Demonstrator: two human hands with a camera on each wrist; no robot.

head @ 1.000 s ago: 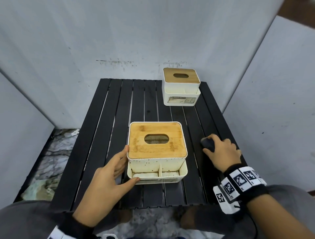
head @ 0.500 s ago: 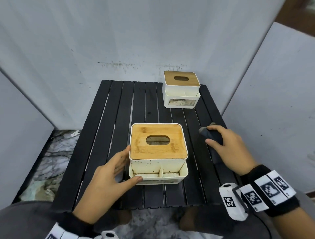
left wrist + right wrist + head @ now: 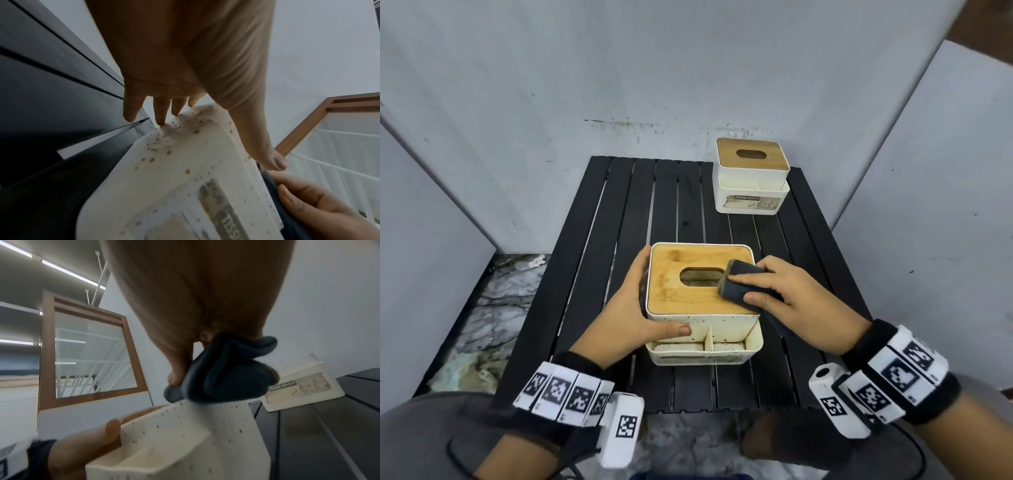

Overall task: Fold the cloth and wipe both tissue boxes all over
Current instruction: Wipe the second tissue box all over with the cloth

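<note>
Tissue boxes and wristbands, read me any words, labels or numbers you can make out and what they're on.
"TISSUE HOLDER": grey label strip on the far tissue box, clearest in the right wrist view.
"TISS": start of the same label on the near tissue box; the rest is cut off or blurred.
Wristband tags: black-and-white code squares, no words.

Two tissue boxes [image 3: 705, 301] [image 3: 751, 176], one cloth [image 3: 743, 286], one table [image 3: 619, 222], two hands [image 3: 630, 315] [image 3: 791, 305]

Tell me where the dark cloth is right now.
In the head view the folded dark cloth lies on the wooden lid of the near tissue box, just right of the lid's slot, gripped by the right hand.
</note>
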